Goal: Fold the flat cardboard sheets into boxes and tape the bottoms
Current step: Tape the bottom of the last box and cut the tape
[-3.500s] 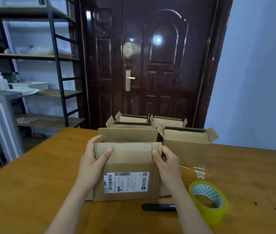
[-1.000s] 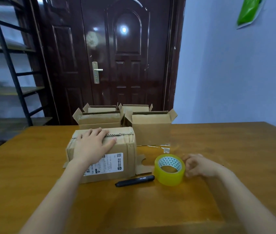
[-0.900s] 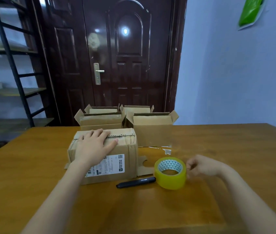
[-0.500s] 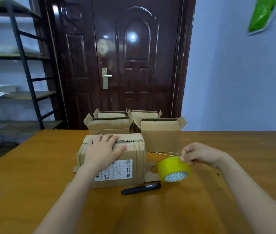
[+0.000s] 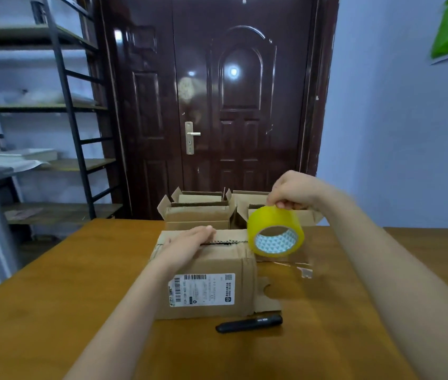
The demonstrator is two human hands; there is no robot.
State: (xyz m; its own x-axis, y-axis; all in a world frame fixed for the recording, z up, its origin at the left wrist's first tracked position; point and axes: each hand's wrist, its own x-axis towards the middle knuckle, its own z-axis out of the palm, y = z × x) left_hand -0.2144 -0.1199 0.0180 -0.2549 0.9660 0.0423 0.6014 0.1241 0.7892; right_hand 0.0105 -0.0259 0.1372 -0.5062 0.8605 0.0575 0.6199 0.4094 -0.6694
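Left hand (image 5: 187, 244) flat, fingers straight, pressing closed flaps of cardboard box (image 5: 211, 275) on bench (image 5: 52, 311). Right hand (image 5: 292, 192) raised above box's right edge, fingertips pinching rim of yellow tape roll (image 5: 275, 233), roll clear of bench. Black pen (image 5: 248, 323) just nearer than box's front edge. Folded open boxes (image 5: 198, 213) beyond left hand, at bench's far edge. Bare bench surface right of right hand.

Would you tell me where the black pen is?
Head view: the black pen lies on the table, just in front of the labelled box.
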